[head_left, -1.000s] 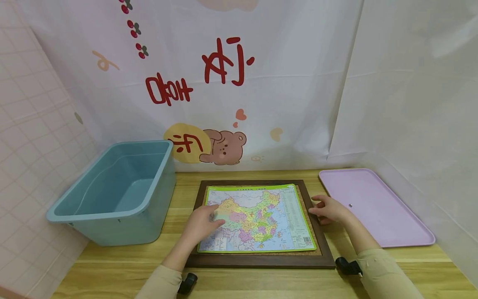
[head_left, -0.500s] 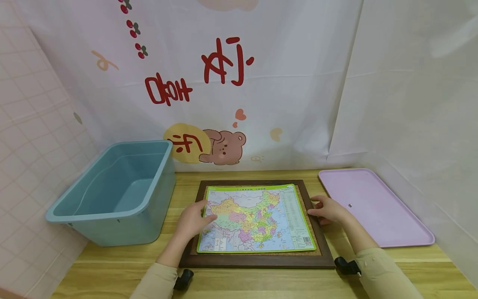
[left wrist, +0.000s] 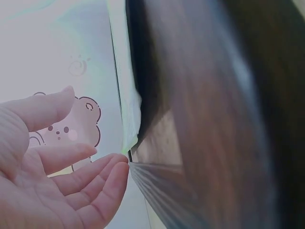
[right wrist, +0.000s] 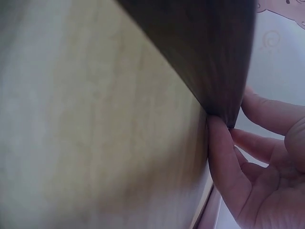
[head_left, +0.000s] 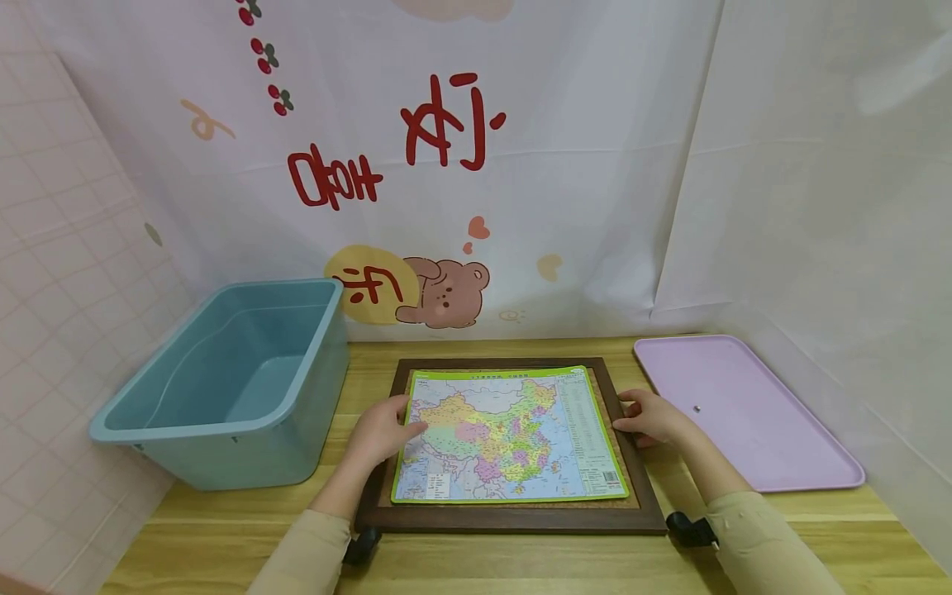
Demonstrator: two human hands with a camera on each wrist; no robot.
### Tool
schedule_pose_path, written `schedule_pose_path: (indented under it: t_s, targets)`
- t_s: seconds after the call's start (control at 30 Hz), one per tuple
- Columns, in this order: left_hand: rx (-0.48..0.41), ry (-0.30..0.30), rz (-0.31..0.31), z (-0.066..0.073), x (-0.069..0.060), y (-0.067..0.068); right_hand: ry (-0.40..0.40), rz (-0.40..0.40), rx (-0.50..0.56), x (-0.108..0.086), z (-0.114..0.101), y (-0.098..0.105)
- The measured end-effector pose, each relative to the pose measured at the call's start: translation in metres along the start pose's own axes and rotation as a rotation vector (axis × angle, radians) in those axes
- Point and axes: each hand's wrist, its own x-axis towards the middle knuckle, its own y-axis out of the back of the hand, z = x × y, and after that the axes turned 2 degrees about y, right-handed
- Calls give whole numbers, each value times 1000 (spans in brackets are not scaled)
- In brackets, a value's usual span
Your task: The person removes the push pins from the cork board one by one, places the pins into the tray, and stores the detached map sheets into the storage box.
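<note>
A China map sheet [head_left: 513, 438] with a green border lies on a dark wooden frame [head_left: 513, 520] that has a cork-like inner panel. At the left side, my left hand [head_left: 378, 430] has its thumb tip over the map's left edge. Its fingers [left wrist: 123, 169] are loosely bent, with their tips at the frame side in the left wrist view. My right hand [head_left: 649, 418] holds the frame's right rail between thumb and fingers; the right wrist view shows fingers [right wrist: 223, 148] against the rail [right wrist: 209, 52]. The frame's underside is hidden.
On the left stands a blue-grey bin [head_left: 223, 450]. A pink tray [head_left: 773, 421] with a small metallic piece [head_left: 697, 408] lies right of the frame, close to my right forearm. Behind the wooden table [head_left: 491, 570] hangs a printed cloth [head_left: 595, 207].
My left hand has moved left off the middle of the map's left part to the frame's left side. My right hand has hardly moved, and the map and frame look unchanged.
</note>
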Motion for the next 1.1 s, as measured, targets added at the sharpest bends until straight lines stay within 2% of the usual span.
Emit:
schedule_pose_path:
  t_s: [0.2,0.77,1.1]
  targets:
    - [-10,47,-15,2,4,1,5,-1,-23,1,1,-1]
    - [14,48,-24,0,9,2,-16,-5,-56,5,2,-2]
    - [-3,102,-41,-2,13,-1,-8,-12,-49,5,3,-2]
